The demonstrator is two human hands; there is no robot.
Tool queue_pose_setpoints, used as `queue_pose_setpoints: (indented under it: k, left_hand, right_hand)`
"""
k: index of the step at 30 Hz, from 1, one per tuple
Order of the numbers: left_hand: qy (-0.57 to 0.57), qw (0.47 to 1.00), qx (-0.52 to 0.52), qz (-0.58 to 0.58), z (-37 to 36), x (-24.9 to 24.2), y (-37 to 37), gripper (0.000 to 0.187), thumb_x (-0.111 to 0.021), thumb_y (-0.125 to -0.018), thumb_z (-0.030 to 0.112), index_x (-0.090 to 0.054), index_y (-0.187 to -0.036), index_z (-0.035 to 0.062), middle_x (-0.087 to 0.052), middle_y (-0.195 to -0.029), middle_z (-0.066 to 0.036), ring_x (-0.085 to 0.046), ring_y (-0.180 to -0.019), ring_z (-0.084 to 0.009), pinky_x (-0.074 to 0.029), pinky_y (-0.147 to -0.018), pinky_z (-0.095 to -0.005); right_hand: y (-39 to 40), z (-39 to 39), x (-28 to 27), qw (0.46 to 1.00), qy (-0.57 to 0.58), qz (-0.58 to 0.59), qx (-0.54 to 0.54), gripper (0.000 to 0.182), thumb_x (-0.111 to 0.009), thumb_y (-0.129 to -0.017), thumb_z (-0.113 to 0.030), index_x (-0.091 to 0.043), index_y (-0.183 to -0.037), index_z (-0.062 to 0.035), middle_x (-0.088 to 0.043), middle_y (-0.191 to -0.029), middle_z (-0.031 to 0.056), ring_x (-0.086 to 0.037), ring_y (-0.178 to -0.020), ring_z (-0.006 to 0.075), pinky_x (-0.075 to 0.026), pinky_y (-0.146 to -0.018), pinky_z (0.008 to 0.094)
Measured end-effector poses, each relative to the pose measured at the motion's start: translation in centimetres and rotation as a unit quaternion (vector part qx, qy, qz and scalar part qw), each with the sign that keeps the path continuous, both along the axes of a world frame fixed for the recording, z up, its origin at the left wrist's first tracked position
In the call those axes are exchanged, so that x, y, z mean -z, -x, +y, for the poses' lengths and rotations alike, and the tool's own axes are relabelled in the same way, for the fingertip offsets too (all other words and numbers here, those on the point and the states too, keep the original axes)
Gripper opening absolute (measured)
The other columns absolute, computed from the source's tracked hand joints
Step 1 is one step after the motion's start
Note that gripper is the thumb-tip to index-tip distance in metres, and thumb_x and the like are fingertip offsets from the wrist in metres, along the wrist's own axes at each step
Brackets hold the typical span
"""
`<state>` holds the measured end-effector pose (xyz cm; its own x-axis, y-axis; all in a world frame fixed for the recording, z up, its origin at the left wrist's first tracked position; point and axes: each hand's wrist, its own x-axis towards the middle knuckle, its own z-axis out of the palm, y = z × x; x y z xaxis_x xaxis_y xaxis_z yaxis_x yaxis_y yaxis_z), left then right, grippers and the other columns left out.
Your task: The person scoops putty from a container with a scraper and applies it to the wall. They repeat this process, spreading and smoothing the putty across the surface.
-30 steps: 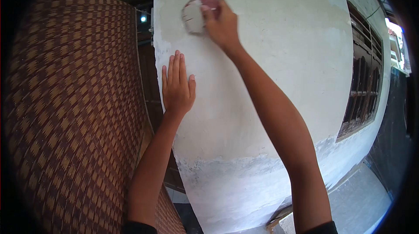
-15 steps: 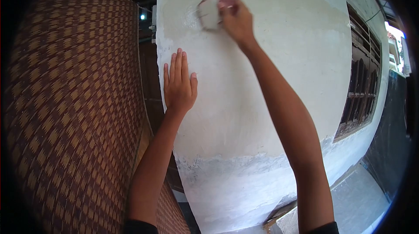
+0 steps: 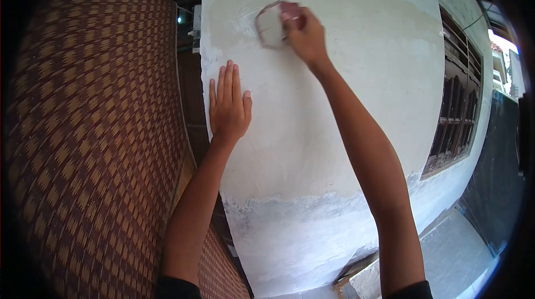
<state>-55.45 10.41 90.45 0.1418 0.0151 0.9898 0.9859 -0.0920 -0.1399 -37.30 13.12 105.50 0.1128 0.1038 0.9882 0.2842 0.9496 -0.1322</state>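
Observation:
My right hand [image 3: 305, 34] pinches a piece of sandpaper [image 3: 271, 27] near the top of the pale wall [image 3: 340, 104]. The sandpaper has a whitish face with a reddish-brown rim and a folded reddish-brown part by the fingers; motion blurs it slightly. Around it the wall is beige with whitish smears on the left. Lower and to the left, my left hand [image 3: 229, 104] lies flat on the wall close to its left edge, fingers extended and holding nothing.
A brown and tan woven-pattern panel [image 3: 95, 132] rises along the left side. On the right is a barred wooden window [image 3: 460, 93]. Below stands a worn box-like object [image 3: 362, 282] near the grey floor [image 3: 457, 254]. A dark panel [image 3: 493, 171] borders the far right.
My right hand has slid a little down the wall with the sandpaper. My left hand stays in place; the view has shifted slightly.

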Motion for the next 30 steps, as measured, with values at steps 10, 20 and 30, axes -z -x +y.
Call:
queue_pose_setpoints:
  k: [10,20,30]
  left_hand:
    - [-0.001,1.000,-0.006,-0.006,0.2,0.0,-0.5,0.060,-0.043,-0.096,0.018,-0.023,-0.150,0.0005,-0.027,-0.155,-0.016,-0.025,-0.145,-0.0305,-0.016,-0.118,-0.0495]
    - [0.010,1.000,-0.011,-0.003,0.0,0.0,0.1,0.060,-0.042,-0.096,0.018,-0.023,-0.151,0.0020,-0.026,-0.156,-0.014,-0.025,-0.144,-0.0302,-0.017,-0.118,-0.0486]
    - [0.001,1.000,-0.012,-0.015,0.5,0.3,-0.6,0.061,-0.043,-0.096,0.018,-0.023,-0.151,0.0025,-0.026,-0.156,-0.013,-0.026,-0.145,-0.0293,-0.016,-0.118,-0.0482]
  right_hand:
    - [-5.6,2.1,-1.2,0.939,0.071,0.337,0.015,0.025,-0.059,-0.091,-0.018,-0.063,-0.110,-0.0019,-0.070,-0.101,0.0171,-0.069,-0.090,0.0298,-0.053,-0.081,0.0399]
    - [5.1,-0.3,-3.9,0.997,-0.027,-0.001,0.072,0.028,-0.064,-0.084,-0.024,-0.062,-0.103,-0.0036,-0.069,-0.093,0.0178,-0.065,-0.093,0.0370,-0.050,-0.083,0.0453]
    - [-4.1,3.0,-4.1,0.968,0.045,0.245,0.000,0.033,-0.052,-0.094,-0.028,-0.060,-0.113,-0.0017,-0.067,-0.104,0.0195,-0.065,-0.099,0.0356,-0.050,-0.086,0.0430]
